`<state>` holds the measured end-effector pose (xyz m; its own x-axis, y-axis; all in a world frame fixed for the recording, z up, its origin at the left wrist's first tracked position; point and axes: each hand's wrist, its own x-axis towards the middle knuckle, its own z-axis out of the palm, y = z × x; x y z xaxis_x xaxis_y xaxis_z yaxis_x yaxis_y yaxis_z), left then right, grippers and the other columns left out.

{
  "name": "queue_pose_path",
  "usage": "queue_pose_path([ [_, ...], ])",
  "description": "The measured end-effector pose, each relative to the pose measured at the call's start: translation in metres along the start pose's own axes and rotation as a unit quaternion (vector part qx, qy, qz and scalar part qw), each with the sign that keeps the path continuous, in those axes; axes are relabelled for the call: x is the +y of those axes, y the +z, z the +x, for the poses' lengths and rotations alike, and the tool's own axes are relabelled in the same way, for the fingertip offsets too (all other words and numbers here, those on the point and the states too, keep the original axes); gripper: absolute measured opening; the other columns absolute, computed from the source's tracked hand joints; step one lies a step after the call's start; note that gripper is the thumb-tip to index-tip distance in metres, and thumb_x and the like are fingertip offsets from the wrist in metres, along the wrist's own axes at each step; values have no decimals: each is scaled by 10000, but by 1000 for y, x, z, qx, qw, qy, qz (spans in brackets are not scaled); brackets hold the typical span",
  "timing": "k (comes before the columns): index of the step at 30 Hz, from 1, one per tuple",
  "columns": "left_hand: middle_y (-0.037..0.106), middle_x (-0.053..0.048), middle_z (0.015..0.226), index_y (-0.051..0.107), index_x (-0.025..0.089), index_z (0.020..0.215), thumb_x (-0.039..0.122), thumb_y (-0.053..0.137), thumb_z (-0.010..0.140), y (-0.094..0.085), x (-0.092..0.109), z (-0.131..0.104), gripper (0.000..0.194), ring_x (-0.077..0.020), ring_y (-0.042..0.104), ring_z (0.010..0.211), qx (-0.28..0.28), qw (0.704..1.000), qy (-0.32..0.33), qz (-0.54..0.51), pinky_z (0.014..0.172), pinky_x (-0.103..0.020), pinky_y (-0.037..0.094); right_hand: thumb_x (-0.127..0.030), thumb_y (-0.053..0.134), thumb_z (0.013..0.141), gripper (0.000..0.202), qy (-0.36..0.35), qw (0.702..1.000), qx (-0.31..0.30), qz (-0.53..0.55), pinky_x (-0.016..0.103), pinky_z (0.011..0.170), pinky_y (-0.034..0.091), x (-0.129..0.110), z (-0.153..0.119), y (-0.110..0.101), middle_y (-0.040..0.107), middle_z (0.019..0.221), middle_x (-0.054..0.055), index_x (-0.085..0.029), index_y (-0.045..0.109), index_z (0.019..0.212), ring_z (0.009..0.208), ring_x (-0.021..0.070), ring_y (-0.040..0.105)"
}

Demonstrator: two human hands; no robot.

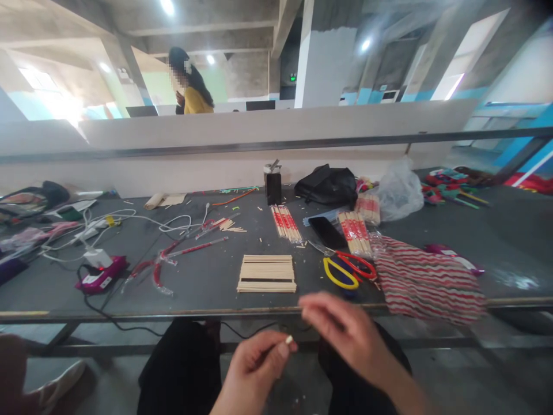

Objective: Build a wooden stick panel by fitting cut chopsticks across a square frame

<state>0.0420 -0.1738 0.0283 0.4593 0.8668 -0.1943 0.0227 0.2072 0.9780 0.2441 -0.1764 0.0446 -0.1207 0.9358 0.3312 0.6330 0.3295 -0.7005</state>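
Observation:
Over my lap, in front of the table edge, my left hand [259,366] is closed in a pinch. A small pale wooden stick [289,339] shows its end between thumb and forefinger; the fingers hide the rest. My right hand [345,331], slightly blurred, hovers to the right with fingers stretched out and holds nothing visible. Beyond both hands, a flat panel of pale sticks laid side by side [266,271] rests on the table, with a dark gap near its front. Scissors [349,271] with one yellow and one red handle loop lie right of the panel.
Bundled wooden chopsticks [286,223], more bundles [354,230] and a phone [327,231] lie behind the panel. A striped cloth [427,279] overhangs the table's front edge. Torn red wrappers [159,268] and white cables [129,214] spread left. A person [196,95] is beyond the partition.

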Motion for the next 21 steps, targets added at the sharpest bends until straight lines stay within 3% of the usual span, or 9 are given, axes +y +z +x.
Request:
queue_pose_path([
  [2,345,45,551,702,153,852,520,622,775,-1,9,-3,384,-64,265,525,42,998,-7,-45,476,-197,198,-267,525,881,242,26,979,123,-161,383,921,444,36,12,-16,654,1042,92,-209,599,1104,992,232,599],
  [3,305,54,536,705,152,865,504,622,782,-3,14,-4,370,-61,237,517,46,997,-10,-65,473,-202,171,-246,557,850,278,49,961,138,-233,440,954,413,56,18,-23,641,1082,126,-188,597,1118,1040,274,578],
  [6,269,64,518,706,145,916,455,630,795,-4,29,-8,341,-56,215,505,30,992,3,-122,469,-210,148,-255,629,782,360,104,942,70,-312,433,891,447,107,32,-38,646,1065,163,-139,601,1122,1019,302,592],
  [9,295,60,520,702,136,932,417,637,796,-2,38,-9,319,-51,225,495,23,985,4,-171,459,-210,144,-270,670,728,461,141,939,38,-311,396,849,465,130,44,-45,662,1027,147,-134,584,1160,975,291,618],
  [12,325,56,526,694,143,930,404,635,800,1,42,-8,298,-45,223,478,13,976,-11,-217,450,-209,139,-226,703,654,533,202,942,52,-264,362,793,483,123,53,-55,679,939,120,-125,581,1163,900,278,641],
  [15,322,58,525,695,150,931,404,639,796,2,45,-7,293,-45,221,478,20,974,-1,-225,452,-209,144,-258,677,663,541,239,958,103,-123,311,614,495,94,45,-58,646,743,33,-152,562,1182,668,212,630],
  [18,324,53,524,714,142,913,413,658,779,2,46,-6,308,-50,245,503,52,982,32,-178,471,-204,173,-372,532,811,521,176,972,72,136,246,420,426,54,14,-44,577,693,-25,-209,452,1299,448,123,511],
  [20,365,42,536,725,146,899,425,668,766,2,47,-4,314,-55,265,523,74,986,51,-139,484,-200,200,-348,494,848,528,128,972,46,191,234,378,417,29,-11,-27,553,668,-45,-250,388,1355,392,106,466],
  [21,390,36,541,729,150,890,433,670,762,3,47,-4,316,-59,273,529,82,988,58,-119,487,-199,211,-323,498,860,505,116,980,42,159,234,410,454,19,-22,-19,575,686,-36,-270,402,1353,430,115,512],
])
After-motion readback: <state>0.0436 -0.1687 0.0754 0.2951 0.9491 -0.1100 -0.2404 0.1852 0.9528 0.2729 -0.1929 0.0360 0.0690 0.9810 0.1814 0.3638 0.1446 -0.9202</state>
